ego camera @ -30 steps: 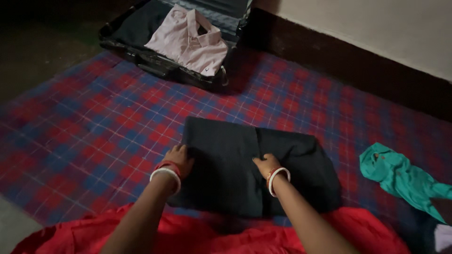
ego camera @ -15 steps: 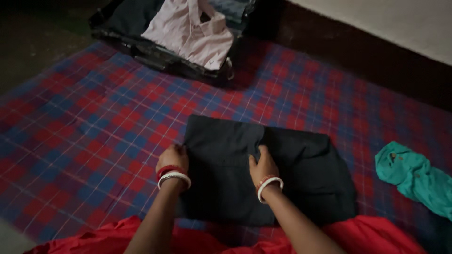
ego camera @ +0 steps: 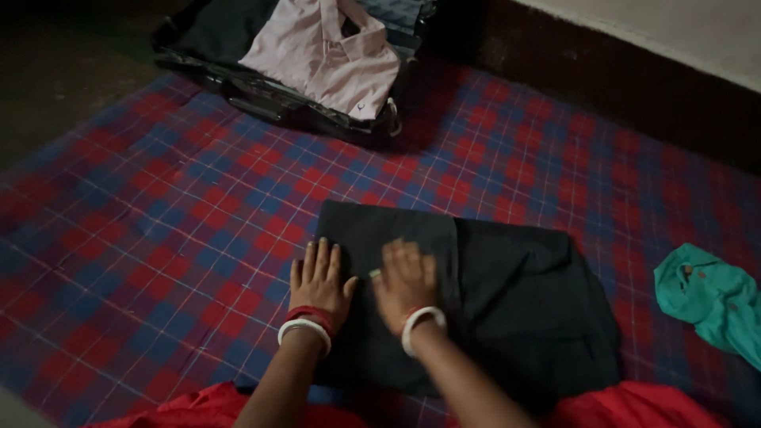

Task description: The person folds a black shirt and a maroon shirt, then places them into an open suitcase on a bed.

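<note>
A dark folded garment (ego camera: 507, 285) lies on a red and blue checked mat (ego camera: 174, 214). My left hand (ego camera: 319, 279) rests flat on the garment's left edge, fingers spread. Beside it, my right hand (ego camera: 406, 279) presses flat on the garment's left half, just left of a fold line. Both wrists wear red and white bangles. Neither hand grips anything.
An open black suitcase (ego camera: 261, 99) at the far left holds a folded pink shirt (ego camera: 325, 55). A teal garment (ego camera: 709, 297) lies crumpled at the right. Red cloth (ego camera: 634, 400) covers my lap at the bottom. A dark skirting and a pale wall run along the far side.
My right hand has let go of the fold and moved left, now lying flat. My left hand has opened out flat beside it. The view has shifted slightly.
</note>
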